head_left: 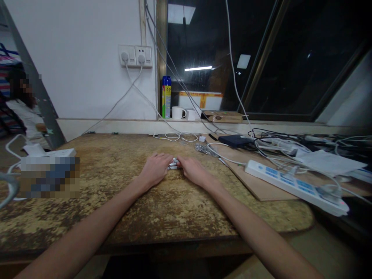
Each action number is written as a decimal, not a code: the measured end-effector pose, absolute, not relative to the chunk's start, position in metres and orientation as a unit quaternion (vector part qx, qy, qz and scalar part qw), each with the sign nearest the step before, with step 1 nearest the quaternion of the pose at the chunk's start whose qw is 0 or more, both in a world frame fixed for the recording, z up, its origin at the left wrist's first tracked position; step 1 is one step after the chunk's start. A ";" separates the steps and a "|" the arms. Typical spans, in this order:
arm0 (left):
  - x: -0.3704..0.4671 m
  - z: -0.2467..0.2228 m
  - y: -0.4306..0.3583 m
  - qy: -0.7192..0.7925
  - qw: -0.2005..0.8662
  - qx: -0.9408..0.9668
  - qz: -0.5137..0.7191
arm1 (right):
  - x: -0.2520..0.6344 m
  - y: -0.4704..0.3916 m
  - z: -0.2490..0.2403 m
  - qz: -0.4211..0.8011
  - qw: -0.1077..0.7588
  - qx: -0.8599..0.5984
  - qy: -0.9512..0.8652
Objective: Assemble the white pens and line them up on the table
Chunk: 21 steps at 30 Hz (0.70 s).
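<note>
While left hand (155,169) and right hand (192,169) pinch opposite ends of small silvery pieces (173,167) on the worn wooden table (151,217), handling looks unfinished; completed steps unclear.

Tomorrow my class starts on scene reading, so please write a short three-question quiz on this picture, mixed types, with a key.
1. Multiple choice: What stands just to the right of the blue-capped can?
a) a teapot
b) a white mug
c) a bowl

2. True or false: The left hand and right hand are close together, both at some small silvery items.

3. Fill in the number: The wall socket panel has ____ plugs in it.

Key: 1. b; 2. True; 3. two.
</note>
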<state>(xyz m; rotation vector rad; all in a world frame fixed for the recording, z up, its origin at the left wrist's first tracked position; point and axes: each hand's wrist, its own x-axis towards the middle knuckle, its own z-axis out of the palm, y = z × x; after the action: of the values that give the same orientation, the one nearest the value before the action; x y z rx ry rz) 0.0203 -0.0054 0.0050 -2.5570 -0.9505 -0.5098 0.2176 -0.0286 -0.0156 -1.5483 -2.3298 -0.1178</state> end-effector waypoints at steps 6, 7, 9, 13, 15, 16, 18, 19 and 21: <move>0.020 0.006 -0.005 -0.390 0.151 -0.891 -0.175 | 0.215 -0.026 -0.012 -0.053 0.211 -0.528 -0.821; 0.019 0.005 -0.003 -0.387 0.146 -0.893 -0.177 | 0.215 -0.024 -0.013 -0.058 0.232 -0.516 -0.822; 0.016 0.005 0.000 -0.373 0.138 -0.898 -0.187 | 0.216 -0.022 -0.015 -0.059 0.278 -0.491 -0.823; 0.011 0.003 0.005 -0.353 0.122 -0.905 -0.202 | 0.217 -0.020 -0.019 -0.007 0.344 -0.454 -0.822; 0.009 0.003 0.007 -0.347 0.108 -0.909 -0.205 | 0.217 -0.019 -0.020 0.018 0.368 -0.437 -0.821; 0.008 0.002 0.007 -0.344 0.099 -0.911 -0.207 | 0.217 -0.018 -0.021 0.027 0.381 -0.429 -0.819; 0.008 0.002 0.008 -0.333 0.079 -0.914 -0.217 | 0.216 -0.018 -0.021 0.042 0.411 -0.416 -0.810; 0.007 0.002 0.008 -0.327 0.070 -0.915 -0.224 | 0.216 -0.018 -0.021 0.052 0.425 -0.413 -0.804; 0.008 0.002 0.007 -0.315 0.058 -0.917 -0.237 | 0.216 -0.019 -0.021 0.083 0.443 -0.414 -0.791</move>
<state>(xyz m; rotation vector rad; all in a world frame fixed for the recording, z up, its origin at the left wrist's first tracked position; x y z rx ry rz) 0.0075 0.0072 0.0020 -2.7802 -0.9549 -0.7169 0.2163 -0.0185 -0.0212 -1.0263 -1.9630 0.2064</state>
